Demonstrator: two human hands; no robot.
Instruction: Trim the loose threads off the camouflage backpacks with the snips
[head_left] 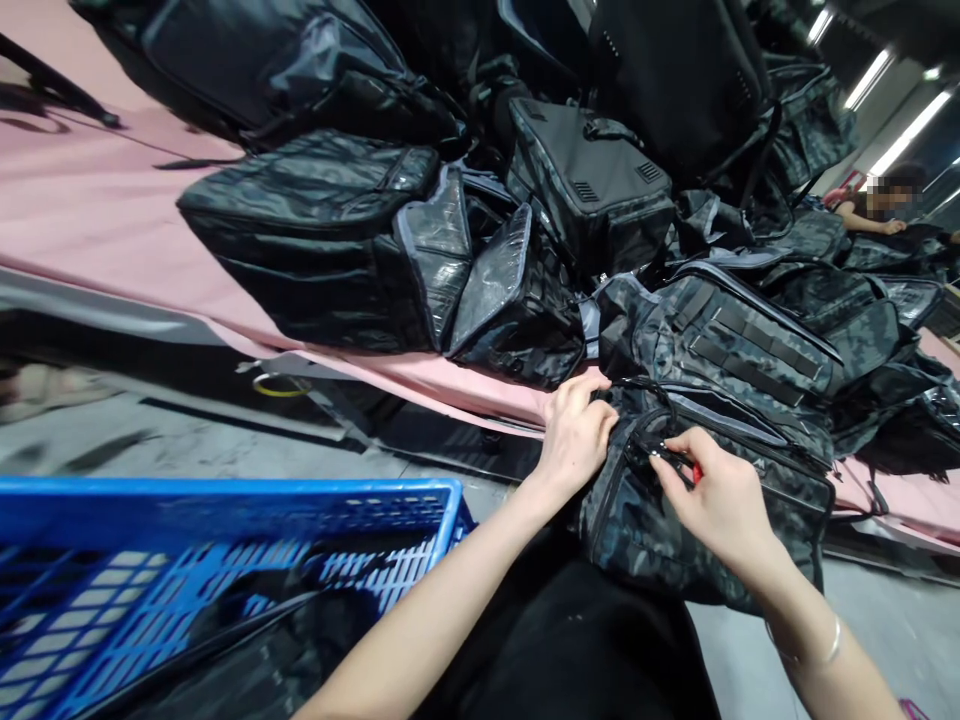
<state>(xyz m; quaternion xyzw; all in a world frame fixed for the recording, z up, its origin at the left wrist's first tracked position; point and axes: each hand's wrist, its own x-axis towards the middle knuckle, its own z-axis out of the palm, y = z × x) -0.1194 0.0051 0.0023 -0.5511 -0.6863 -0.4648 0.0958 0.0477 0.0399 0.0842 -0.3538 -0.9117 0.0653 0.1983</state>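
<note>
Above our lap (570, 640), our left hand (574, 440) grips the bag (637, 530) by its upper edge, probably to steady it, while our right hand (724, 495) closes round a mostly hidden red item (698, 472), fingertips at the bag's dark front. The bag lies below and between both hands, by the table (97, 200), perhaps so its edge gives support. Beyond, other bags (315, 240) crowd together, and a crate (225, 490) stands to our left.

Bags (596, 165) block beyond the held bag (637, 540); gap beside crate (225, 488).
</note>
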